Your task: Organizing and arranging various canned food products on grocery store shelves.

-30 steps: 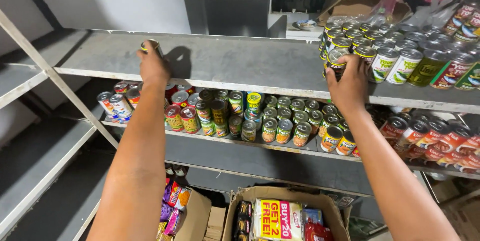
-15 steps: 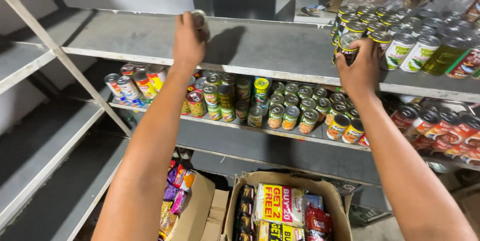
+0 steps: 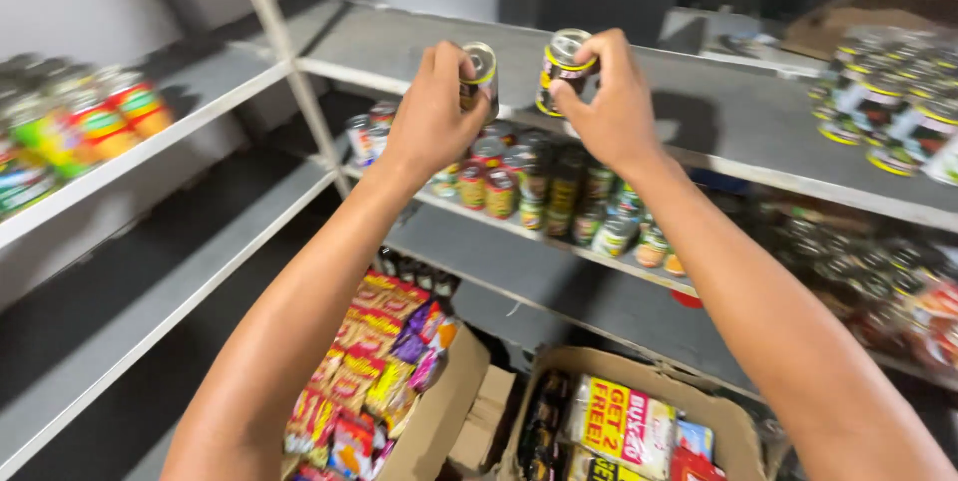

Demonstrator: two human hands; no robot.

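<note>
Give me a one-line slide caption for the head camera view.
Left hand and right hand each hold a can above the grey metal shelf.

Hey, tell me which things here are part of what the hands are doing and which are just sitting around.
In hand:
- left hand gripping a can
- right hand gripping a second can
- grey top shelf behind both cans

Sitting around:
- cans on the middle shelf
- snack packets
- open cardboard box
- cans at far left

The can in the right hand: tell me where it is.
Head view, upper middle: the can is held up in the right hand, beside the left hand's can, before the top shelf.
</note>
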